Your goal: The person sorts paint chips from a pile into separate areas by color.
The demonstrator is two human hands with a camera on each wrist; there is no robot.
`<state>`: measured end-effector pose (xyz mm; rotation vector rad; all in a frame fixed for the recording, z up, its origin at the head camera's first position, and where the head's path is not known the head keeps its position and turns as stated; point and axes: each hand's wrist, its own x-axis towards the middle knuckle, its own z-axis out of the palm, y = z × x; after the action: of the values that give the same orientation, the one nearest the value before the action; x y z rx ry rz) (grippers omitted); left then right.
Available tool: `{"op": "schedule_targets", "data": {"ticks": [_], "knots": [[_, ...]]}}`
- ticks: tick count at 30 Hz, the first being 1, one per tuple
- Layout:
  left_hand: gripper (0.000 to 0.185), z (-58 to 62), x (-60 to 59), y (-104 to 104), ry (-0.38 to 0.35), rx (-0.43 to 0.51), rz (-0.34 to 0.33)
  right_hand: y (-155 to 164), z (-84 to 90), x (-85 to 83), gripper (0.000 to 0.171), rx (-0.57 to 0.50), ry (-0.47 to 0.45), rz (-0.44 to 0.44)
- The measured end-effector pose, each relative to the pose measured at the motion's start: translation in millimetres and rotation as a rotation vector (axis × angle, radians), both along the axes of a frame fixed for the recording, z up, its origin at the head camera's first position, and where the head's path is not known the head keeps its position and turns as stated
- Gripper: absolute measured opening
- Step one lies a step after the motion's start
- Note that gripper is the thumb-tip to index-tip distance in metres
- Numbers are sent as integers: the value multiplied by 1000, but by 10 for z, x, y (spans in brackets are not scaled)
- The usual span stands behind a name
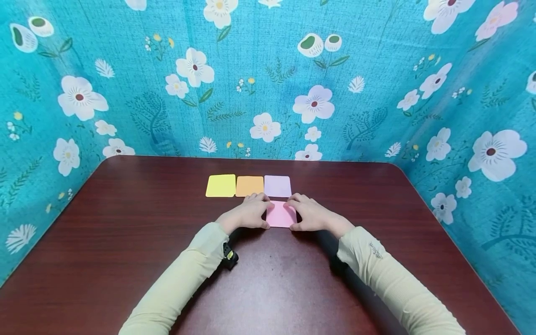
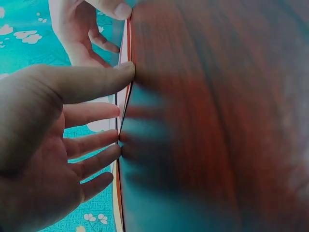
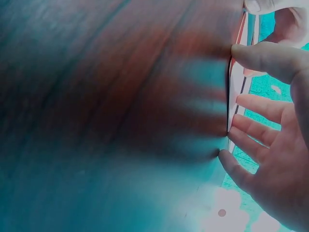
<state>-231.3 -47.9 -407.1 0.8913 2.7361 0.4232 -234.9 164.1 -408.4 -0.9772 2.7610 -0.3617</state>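
A pink card [image 1: 281, 214] lies on the table between both hands. My left hand [image 1: 250, 212] holds its left side, with the thumb at the near left corner and the index finger on the upper left part. On the other side, my right hand [image 1: 313, 214] holds it the same way, thumb at the near right corner. Both wrist views see the card nearly edge-on, the remaining fingers of the left hand [image 2: 63, 130] and right hand [image 3: 275, 135] spread at table level. Just beyond the pink card lies a lilac card [image 1: 278, 186].
An orange card [image 1: 250, 184] and a yellow card [image 1: 221, 185] continue the row left of the lilac one. The dark wooden table [image 1: 125, 242] has a floral blue curtain [image 1: 268, 83] along its back and sides. A black wrist strap [image 1: 229, 256] sits at the left cuff.
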Motion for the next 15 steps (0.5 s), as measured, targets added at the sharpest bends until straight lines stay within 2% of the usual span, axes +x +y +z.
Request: {"op": "schedule_targets", "data": {"ticks": [10, 15], "knots": [[54, -45, 12, -5, 9, 2, 16, 36, -37, -13, 55, -29, -10, 15], [53, -60, 4, -6, 20, 3, 10, 42, -62, 14, 55, -44, -12, -9]]}}
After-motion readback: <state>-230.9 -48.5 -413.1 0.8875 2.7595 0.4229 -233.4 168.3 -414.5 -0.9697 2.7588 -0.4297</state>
